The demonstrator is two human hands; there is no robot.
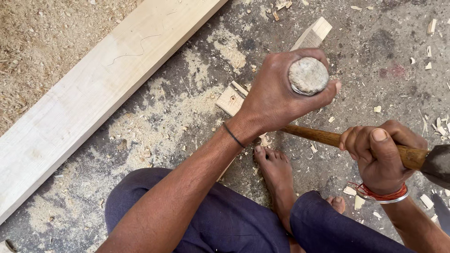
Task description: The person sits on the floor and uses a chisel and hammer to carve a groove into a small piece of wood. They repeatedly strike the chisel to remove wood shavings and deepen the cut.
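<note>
Two hands, two wooden handles, much hidden.

Left hand (274, 96) is fisted round a chisel (308, 76); only its worn butt shows. Right hand (377, 154), at 4 o'clock, clenches a hammer handle (311, 135), its head cut off. A wood block (232, 99) peeks out at 9 o'clock.

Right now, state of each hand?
Left hand: closed around the round-topped tool handle.
Right hand: closed on the wooden hammer handle.

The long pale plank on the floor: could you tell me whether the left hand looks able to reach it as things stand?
Probably not yet: the left hand is closed around a round-topped tool, though bare floor lies between it and the plank.
</note>
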